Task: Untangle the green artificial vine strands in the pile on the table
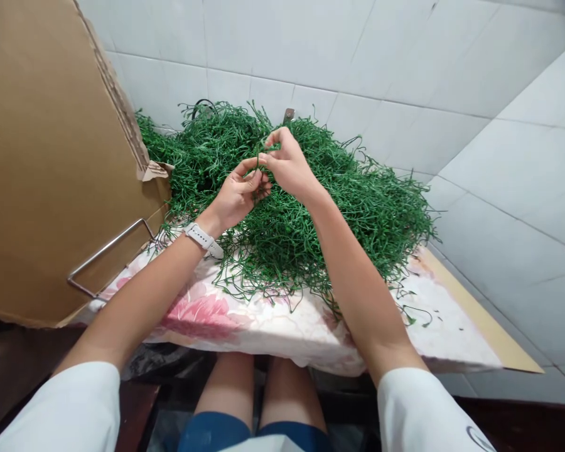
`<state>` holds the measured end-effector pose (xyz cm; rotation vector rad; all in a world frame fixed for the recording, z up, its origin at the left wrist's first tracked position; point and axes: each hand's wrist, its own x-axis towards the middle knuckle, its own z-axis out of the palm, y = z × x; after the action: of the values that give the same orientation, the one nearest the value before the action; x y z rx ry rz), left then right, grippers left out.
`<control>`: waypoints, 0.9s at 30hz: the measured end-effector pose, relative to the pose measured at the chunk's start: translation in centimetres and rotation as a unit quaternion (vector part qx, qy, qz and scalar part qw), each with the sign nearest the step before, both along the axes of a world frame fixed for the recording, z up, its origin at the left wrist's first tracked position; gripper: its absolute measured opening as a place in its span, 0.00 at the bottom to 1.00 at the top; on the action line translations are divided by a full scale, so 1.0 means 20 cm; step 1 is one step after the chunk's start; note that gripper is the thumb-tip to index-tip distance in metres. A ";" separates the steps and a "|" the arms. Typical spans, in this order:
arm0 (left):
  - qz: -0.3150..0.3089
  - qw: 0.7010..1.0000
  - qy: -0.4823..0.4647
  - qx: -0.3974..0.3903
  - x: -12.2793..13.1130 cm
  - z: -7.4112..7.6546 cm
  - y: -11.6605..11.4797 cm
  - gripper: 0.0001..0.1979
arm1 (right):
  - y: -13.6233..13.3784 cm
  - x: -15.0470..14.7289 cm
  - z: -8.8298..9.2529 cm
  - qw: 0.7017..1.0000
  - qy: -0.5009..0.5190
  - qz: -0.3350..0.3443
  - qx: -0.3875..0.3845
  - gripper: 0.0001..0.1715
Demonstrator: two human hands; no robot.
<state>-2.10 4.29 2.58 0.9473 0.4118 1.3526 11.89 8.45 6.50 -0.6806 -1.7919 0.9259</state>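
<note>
fingers of the left hand (238, 194) and right hand (287, 164) pinch one green strand (262, 149) between them, just above the green pile (311, 213). pile sits under both hands on the floral-cloth surface (263, 320), cardboard (51, 157) off left.

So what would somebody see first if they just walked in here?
A big tangled heap of green strands fills the middle, lying on a floral cloth. Just above it, the left hand and right hand pinch one green strand between their fingertips. A tall sheet of brown cardboard stands at the left.
</note>
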 end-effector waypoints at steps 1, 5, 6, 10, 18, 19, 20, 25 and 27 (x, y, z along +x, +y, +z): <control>-0.009 1.000 -0.010 -0.002 0.00 0.01 -0.01 0.07 | 0.00 -0.01 -0.01 0.999 0.035 0.013 -0.036 0.22; -0.057 0.996 -0.062 -0.006 -0.02 0.04 -0.04 0.14 | -0.02 -0.04 -0.01 0.978 0.139 0.085 -0.128 0.30; -0.062 0.995 -0.071 -0.010 -0.03 0.05 -0.04 0.15 | -0.03 -0.05 0.00 0.972 0.163 0.099 -0.137 0.31; -0.056 0.993 -0.101 -0.027 -0.02 0.08 -0.07 0.16 | -0.09 -0.10 0.02 0.952 0.239 0.114 -0.152 0.33; -0.111 0.993 -0.048 -0.011 -0.01 0.09 -0.10 0.14 | -0.10 -0.01 0.09 0.950 0.275 0.072 -0.130 0.36; -0.115 0.993 -0.034 -0.009 -0.02 0.09 -0.10 0.13 | -0.11 -0.01 0.09 0.950 0.278 0.060 -0.128 0.37; -0.118 0.993 -0.024 -0.009 -0.02 0.09 -0.10 0.13 | -0.11 -0.02 0.09 0.949 0.284 0.047 -0.126 0.38; -0.127 0.991 -0.006 -0.036 -0.01 0.11 -0.12 0.14 | -0.04 0.02 0.13 0.940 0.327 0.034 -0.096 0.44; -0.135 0.990 -0.003 -0.042 -0.01 0.10 -0.12 0.15 | 0.04 0.19 0.18 0.948 0.305 0.026 -0.087 0.46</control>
<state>-2.26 1.89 4.65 0.8944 0.3210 1.0843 15.74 9.15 10.17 -0.3913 -1.1891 1.1876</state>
